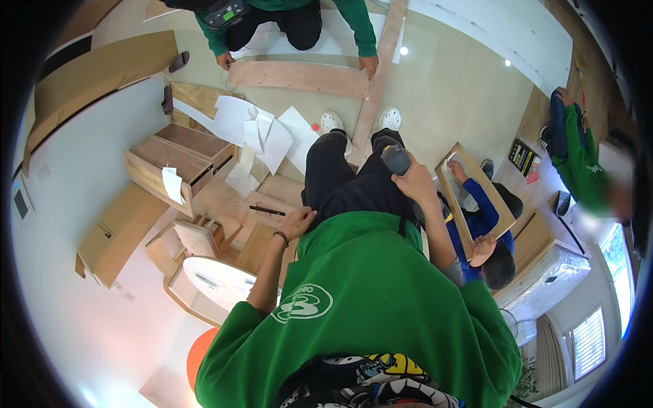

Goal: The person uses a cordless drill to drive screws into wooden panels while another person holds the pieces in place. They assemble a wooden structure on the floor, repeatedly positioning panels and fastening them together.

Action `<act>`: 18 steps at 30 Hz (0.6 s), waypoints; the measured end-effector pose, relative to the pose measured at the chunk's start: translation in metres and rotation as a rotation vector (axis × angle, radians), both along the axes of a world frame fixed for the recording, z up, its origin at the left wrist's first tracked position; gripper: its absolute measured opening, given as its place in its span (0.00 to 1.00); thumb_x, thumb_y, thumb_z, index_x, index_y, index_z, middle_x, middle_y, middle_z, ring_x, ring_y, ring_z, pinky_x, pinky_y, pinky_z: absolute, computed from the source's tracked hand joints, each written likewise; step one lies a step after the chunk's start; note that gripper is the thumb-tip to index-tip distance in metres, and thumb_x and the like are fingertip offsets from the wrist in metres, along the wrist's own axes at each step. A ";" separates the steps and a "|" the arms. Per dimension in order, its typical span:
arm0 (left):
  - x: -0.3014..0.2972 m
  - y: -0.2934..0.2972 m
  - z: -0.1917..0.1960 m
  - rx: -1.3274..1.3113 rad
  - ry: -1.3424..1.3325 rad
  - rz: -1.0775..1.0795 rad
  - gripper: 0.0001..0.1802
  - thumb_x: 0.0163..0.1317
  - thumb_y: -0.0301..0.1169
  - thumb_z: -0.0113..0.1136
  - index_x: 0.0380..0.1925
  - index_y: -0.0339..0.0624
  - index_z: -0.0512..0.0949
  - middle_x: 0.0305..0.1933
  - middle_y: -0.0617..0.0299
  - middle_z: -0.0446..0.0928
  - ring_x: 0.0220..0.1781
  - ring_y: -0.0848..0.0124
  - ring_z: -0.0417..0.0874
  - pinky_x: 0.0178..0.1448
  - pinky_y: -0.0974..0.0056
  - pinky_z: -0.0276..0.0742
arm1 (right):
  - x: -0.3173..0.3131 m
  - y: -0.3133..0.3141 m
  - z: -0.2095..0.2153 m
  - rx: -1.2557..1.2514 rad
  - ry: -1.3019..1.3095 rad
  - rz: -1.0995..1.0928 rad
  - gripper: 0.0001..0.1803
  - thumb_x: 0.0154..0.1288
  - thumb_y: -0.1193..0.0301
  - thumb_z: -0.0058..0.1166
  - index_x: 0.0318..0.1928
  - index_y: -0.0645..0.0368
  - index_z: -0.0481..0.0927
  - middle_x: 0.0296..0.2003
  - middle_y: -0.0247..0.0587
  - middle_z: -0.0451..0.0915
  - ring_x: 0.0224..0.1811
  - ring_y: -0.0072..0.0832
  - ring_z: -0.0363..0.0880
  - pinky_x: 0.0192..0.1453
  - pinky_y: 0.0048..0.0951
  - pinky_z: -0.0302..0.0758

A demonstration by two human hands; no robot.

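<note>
My right hand point(413, 181) is wrapped round a dark grey power drill point(395, 160), held over my right thigh. My left hand point(297, 222) rests beside my left hip, its fingers loosely bent against the dark trousers with nothing seen in them. Between my white clogs point(390, 118) a long narrow wooden board point(379, 78) runs away along the floor. Across from me, a kneeling co-worker in green grips both ends of another wooden board point(299, 78), whose right end meets the long one.
White paper sheets point(272, 139) lie left of my feet, near an open wooden drawer unit point(153, 178). Cardboard boxes point(126, 234) line the left wall. At my right, a person in blue holds a wooden frame point(503, 228). Another person in green sits farther right.
</note>
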State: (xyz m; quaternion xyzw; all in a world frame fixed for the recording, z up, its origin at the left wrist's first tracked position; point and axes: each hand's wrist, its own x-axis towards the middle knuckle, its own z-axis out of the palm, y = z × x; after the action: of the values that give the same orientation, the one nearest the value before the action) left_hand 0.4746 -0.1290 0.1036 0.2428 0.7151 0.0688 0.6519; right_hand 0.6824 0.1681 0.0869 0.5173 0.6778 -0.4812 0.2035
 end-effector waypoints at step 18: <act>-0.096 -0.004 -0.018 -0.184 -0.065 -0.518 0.18 0.68 0.42 0.45 0.33 0.38 0.74 0.28 0.49 0.76 0.35 0.54 0.78 0.41 0.56 0.72 | -0.007 -0.010 -0.008 -0.426 0.334 -0.967 0.15 0.57 0.76 0.50 0.46 0.63 0.73 0.34 0.43 0.81 0.17 0.20 0.73 0.21 0.19 0.70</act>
State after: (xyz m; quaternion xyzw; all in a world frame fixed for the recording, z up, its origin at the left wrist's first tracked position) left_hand 0.3787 -0.1327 0.0855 0.3550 0.6109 -0.1576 0.6898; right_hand 0.6751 0.1585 0.0788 0.6335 0.2740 -0.7218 -0.0508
